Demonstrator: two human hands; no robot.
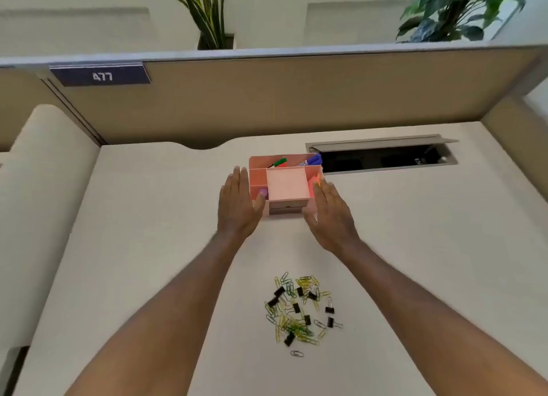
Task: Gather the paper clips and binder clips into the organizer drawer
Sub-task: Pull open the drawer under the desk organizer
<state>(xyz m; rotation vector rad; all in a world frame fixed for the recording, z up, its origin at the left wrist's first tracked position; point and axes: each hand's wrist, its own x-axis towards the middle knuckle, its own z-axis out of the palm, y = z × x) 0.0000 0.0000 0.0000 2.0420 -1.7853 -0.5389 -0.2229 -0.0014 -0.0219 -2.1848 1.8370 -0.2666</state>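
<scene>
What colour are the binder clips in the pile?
Black, with silver wire handles. The binder clips show best in the head view, mixed among yellow and green paper clips.

Bright, even overhead light, faint soft shadows under the forearms on the pale off-white counter (pixel 148 217), slight motion blur on both hands, wide-angle bowing of the tan partition panel (pixel 296 99) toward the edges.

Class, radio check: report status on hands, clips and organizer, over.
Left hand and right hand open, flanking pink organizer. Drawer looks shut. Clips piled loose on desk, none gathered. Nothing in the way.
</scene>
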